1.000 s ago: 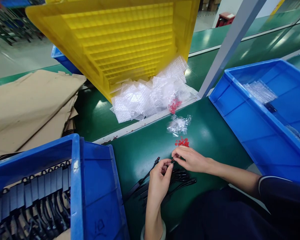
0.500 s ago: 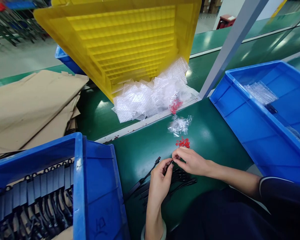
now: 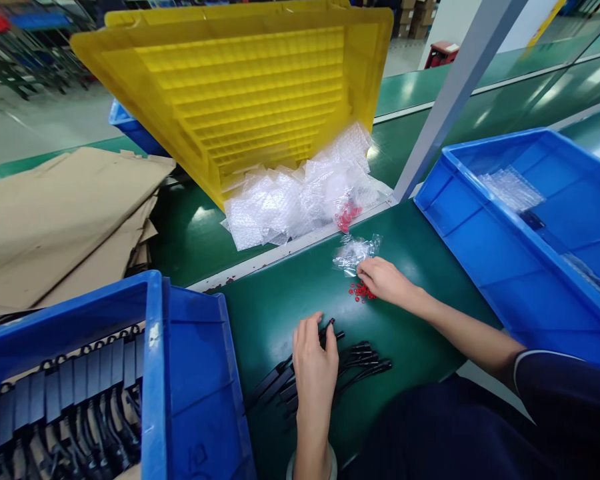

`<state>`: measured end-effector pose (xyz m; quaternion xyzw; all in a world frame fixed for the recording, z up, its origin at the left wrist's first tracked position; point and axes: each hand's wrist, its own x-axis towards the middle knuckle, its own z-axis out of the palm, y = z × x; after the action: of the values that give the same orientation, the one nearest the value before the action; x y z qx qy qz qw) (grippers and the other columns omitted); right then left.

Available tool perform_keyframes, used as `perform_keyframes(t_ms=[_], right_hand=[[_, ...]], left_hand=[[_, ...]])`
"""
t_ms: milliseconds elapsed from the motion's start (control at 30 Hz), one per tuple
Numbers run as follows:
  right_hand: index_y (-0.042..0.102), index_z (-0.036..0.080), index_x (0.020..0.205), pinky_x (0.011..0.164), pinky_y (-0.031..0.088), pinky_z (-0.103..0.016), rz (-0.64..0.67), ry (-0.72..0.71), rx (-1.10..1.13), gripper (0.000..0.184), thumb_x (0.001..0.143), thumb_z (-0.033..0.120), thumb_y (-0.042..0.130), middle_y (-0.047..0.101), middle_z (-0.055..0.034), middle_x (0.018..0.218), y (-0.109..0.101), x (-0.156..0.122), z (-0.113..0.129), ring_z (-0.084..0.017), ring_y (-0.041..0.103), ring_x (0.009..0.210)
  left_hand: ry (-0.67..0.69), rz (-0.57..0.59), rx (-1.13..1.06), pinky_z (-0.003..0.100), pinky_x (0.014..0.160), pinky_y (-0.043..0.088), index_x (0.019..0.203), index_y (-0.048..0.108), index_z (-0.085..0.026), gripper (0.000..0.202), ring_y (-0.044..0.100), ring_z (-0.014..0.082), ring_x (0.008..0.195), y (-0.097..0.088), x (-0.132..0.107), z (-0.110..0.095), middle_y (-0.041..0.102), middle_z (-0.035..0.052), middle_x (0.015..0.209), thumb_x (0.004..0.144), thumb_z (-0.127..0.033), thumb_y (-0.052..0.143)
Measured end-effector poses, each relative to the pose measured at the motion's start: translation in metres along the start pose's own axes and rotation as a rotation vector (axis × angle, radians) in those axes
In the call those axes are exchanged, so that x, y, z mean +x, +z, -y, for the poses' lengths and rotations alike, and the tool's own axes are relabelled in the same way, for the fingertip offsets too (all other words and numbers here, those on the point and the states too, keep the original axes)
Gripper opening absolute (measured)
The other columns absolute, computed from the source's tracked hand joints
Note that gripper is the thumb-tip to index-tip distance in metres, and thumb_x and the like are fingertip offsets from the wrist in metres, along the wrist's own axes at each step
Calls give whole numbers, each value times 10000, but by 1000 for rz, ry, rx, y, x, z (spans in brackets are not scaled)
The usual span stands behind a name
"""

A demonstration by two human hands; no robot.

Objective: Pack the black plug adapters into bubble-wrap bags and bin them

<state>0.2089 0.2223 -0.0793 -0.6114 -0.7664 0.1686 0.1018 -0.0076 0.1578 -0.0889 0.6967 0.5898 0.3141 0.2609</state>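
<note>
1. The small heap of red rings lies on the green table, just in front of the person's body and near the middle of the work surface.
2. The right hand rests on the far edge of that heap, palm down, fingers curled loosely onto the rings — whether one is pinched between the fingertips cannot be told.
3. Just beyond the right hand sits a crumpled clear plastic bag, touching or nearly touching the fingertips.
4. The left hand lies flat, fingers loosely spread and gripping nothing, on a bundle of black cables spread on the table nearer the person; one connector end pokes out past its fingertips.
5. To the left stands a blue bin filled with rows of black cables in paper sleeves.
6. To the right a second blue tray holds a piece of bubble wrap.
7. Farther back a yellow crate leans tilted — a pile of bubble-wrap bags spills at its lower edge, with more red rings among them.
8. Flattened brown cardboard lies on the far left.
</note>
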Motion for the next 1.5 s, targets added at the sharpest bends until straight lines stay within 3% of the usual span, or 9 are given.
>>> perform_keyframes(t_ms=[67, 167, 333, 533, 700, 900, 1067, 1300, 1500], right_hand=[[572, 147, 811, 773, 396, -317, 23, 26, -47, 139, 891, 64, 495, 594, -85, 832, -2, 8, -13, -209, 534, 801], [585, 144, 819, 795, 396, -320, 62, 21, -87, 116, 895, 89, 517, 578, -96, 873, -1, 10, -18, -218, 522, 827], [569, 141, 812, 759, 405, -331, 81, 20, -101, 145, 884, 60, 472, 559, -126, 909, 4, 7, -13, -241, 494, 842], [512, 161, 843, 757, 408, -310, 21, -8, 9, 174, 897, 41, 398, 564, -77, 855, -4, -2, -5, -200, 494, 791], [507, 192, 868, 689, 423, -243, 3, -46, 180, 129, 911, 90, 441, 607, -11, 841, -17, -24, 7, -141, 555, 766], [552, 197, 889, 710, 464, -263, -13, -62, 495, 86, 900, 145, 485, 636, -23, 895, -19, -40, 21, -140, 590, 764], [548, 196, 868, 740, 468, -284, -7, -138, 512, 81, 896, 146, 491, 616, -14, 846, -19, -42, 34, -143, 572, 757], [531, 192, 866, 708, 473, -288, 18, -197, 529, 85, 880, 121, 487, 612, -22, 824, -10, -42, 48, -153, 574, 756], [523, 195, 846, 705, 469, -290, 0, -220, 527, 79, 884, 133, 493, 609, -23, 819, -2, -43, 51, -158, 568, 758]], left_hand=[[50, -8, 32, 381, 765, 485, 1055, 572, -190, 182, 572, 245, 907, -1, 0, -1, 621, 98, 1006, 909, -242, 477], [133, 116, -13, 346, 755, 488, 953, 595, -201, 125, 578, 214, 874, -4, -1, -5, 620, 66, 944, 902, -191, 482], [219, 404, 2, 336, 752, 489, 896, 608, -204, 123, 579, 194, 835, -6, -4, -14, 609, 32, 881, 876, -134, 508], [245, 522, 104, 365, 768, 495, 943, 605, -201, 113, 561, 225, 875, 7, -11, -19, 600, 42, 915, 851, -142, 577], [227, 515, 147, 356, 714, 487, 822, 555, -198, 57, 575, 232, 819, 10, -11, -22, 618, 34, 825, 847, -160, 590], [109, 371, -22, 309, 682, 473, 930, 555, -226, 84, 641, 201, 750, 1, -9, -19, 669, 19, 819, 918, -246, 474], [-6, 312, -98, 286, 665, 468, 989, 634, -209, 171, 639, 175, 687, -4, -6, -18, 708, 36, 868, 888, -256, 503], [-207, 327, -290, 225, 534, 413, 891, 609, -196, 153, 500, 110, 522, -9, -4, -17, 620, -11, 714, 841, -319, 533], [-226, 340, -385, 220, 550, 423, 924, 588, -196, 189, 531, 112, 569, -9, -5, -18, 638, 10, 781, 859, -359, 519]])
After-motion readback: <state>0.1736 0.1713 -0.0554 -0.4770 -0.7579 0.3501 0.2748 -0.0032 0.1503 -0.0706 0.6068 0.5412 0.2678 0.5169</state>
